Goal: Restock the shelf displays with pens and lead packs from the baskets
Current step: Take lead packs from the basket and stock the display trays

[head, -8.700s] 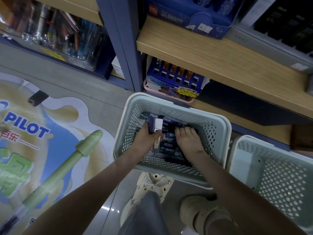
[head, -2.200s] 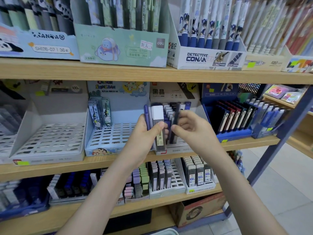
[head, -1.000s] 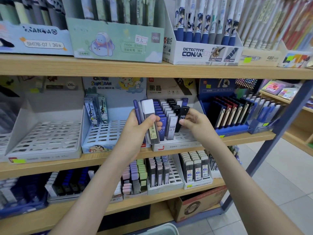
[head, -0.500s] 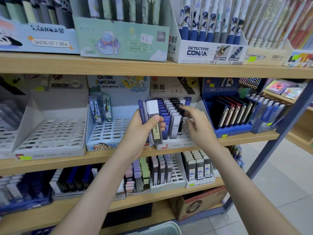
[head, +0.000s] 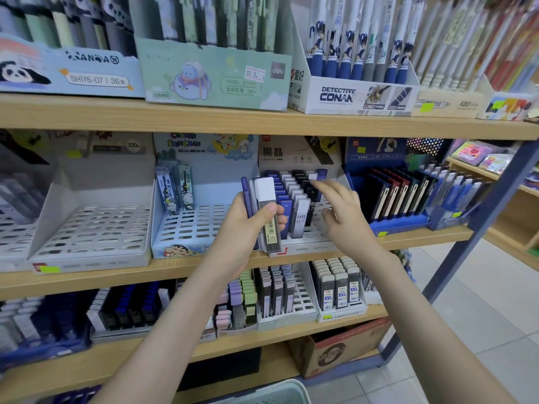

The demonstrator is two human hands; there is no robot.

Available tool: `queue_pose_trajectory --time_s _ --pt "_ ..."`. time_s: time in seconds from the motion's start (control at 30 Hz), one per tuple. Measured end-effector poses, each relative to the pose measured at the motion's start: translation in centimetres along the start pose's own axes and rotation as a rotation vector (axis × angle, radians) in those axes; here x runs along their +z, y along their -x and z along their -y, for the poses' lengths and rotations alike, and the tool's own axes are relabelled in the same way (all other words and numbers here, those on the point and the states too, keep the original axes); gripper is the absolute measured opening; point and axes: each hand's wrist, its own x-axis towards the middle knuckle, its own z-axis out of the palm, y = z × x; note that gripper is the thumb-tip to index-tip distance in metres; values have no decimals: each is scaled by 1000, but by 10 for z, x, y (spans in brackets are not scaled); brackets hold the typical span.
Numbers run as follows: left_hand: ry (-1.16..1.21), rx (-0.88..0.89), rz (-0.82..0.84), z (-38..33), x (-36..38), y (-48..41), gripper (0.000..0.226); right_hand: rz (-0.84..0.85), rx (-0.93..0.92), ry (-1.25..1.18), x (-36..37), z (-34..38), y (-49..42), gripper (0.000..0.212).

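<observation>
Shelves of stationery fill my view. My left hand [head: 250,228] grips a small stack of lead packs [head: 267,211], thumb across the front one. It holds them upright just in front of the white slotted display [head: 303,248] on the middle shelf. My right hand [head: 342,220] is empty, fingers loosely spread, reaching over the right side of that display. Its index fingertip [head: 318,184] is at the back row of black packs [head: 303,182]; I cannot tell whether it touches them.

The display's left and centre columns already hold blue, white and black packs. Slots on its right side, under my right hand, look unfilled. I judge the job partway done: some packs are seated here, and the stack in my left hand has yet to go in.

To the left, the cartoon tray [head: 186,228] holds only a few packs at its back. The grey tray [head: 93,228] beside it shows bare slots, so more restocking seems due. A basket rim [head: 262,393] shows at the bottom edge, its contents out of sight.
</observation>
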Motion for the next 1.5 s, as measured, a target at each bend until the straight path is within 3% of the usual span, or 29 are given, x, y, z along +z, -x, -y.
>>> queue_pose_trajectory --time_s 0.1,0.17,0.3,0.5,0.87,1.0,1.2,1.5 --pt "-1 -20 -2 0 -1 2 12 -202 -41 -91 -6 26 7 45" --pt "-4 -22 -2 -1 -1 4 15 -235 -75 -198 -8 56 15 35" --pt "32 -48 -6 -5 -3 11 18 33 -160 -201 2 100 23 43" --pt "95 -143 -45 -14 -27 21 21 162 -168 -103 13 116 26 53" --pt "64 -94 -68 -43 -60 35 19 217 -4 -200 24 164 20 61" --pt "8 -36 -129 -49 -77 40 22 128 16 -181 46 189 18 64" --pt "0 13 -194 -60 -124 53 24 19 -60 -124 89 224 12 49" --pt "-62 99 -248 -87 -205 76 21 278 -86 -419 114 278 -9 54"
